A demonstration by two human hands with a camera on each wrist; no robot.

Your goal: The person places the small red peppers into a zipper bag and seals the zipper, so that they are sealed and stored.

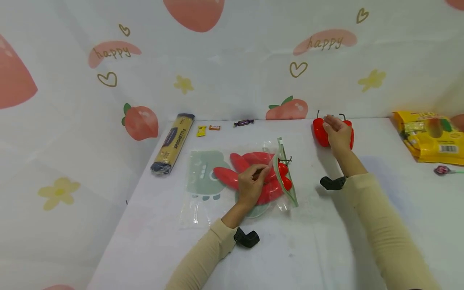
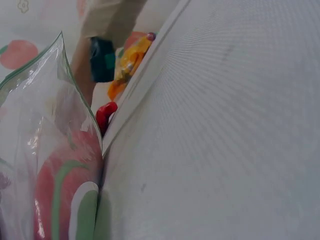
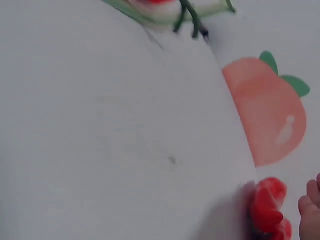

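On the table lies a clear zip bag (image 1: 192, 217) printed with a green cartoon figure, its green-edged mouth toward the right. Several long red peppers (image 1: 226, 177) are inside, and smaller round red pieces (image 1: 286, 183) with a green stem sit at the mouth. My left hand (image 1: 250, 187) pinches the bag's upper film near the opening. Farther back on the right, my right hand (image 1: 338, 133), fingers extended, is at a cluster of red peppers (image 1: 320, 133) with thin dark stems, partly covering it. The right wrist view shows these red peppers (image 3: 269, 205) beside the fingertips.
A spaghetti pack (image 1: 173, 144) lies at the back left. Near it are a yellow candy (image 1: 201, 131), a small orange candy (image 1: 214, 127) and a purple-wrapped candy (image 1: 244, 123). A yellow packet (image 1: 431, 139) and a lollipop (image 1: 442, 170) lie at the far right.
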